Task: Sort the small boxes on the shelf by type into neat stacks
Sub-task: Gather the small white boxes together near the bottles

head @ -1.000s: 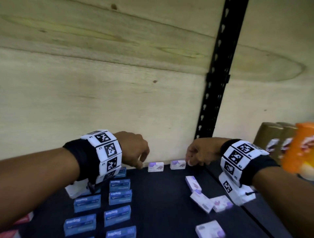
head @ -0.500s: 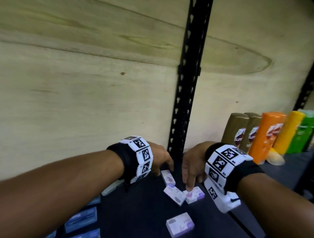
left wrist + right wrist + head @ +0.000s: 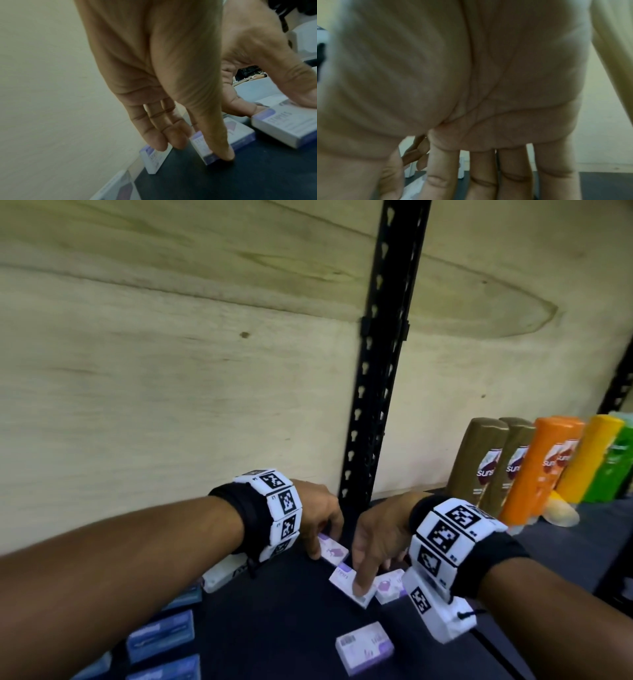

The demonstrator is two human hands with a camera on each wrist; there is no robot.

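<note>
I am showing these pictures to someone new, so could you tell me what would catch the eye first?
Two hands meet in the middle of the dark shelf: the left hand touches a purple box near the back wall, and the right hand presses a finger on another purple box. A row of bright bottles stands at the right, and blue boxes lie at the lower left.

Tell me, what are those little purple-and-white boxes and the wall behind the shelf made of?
The purple-and-white boxes look like thin printed cardboard: crisp folded edges, matte faces with printed lettering. The wall looks like plywood with a bare, unpainted finish: pale grain and a dark knot show. Neither is certain from looks alone.
</note>
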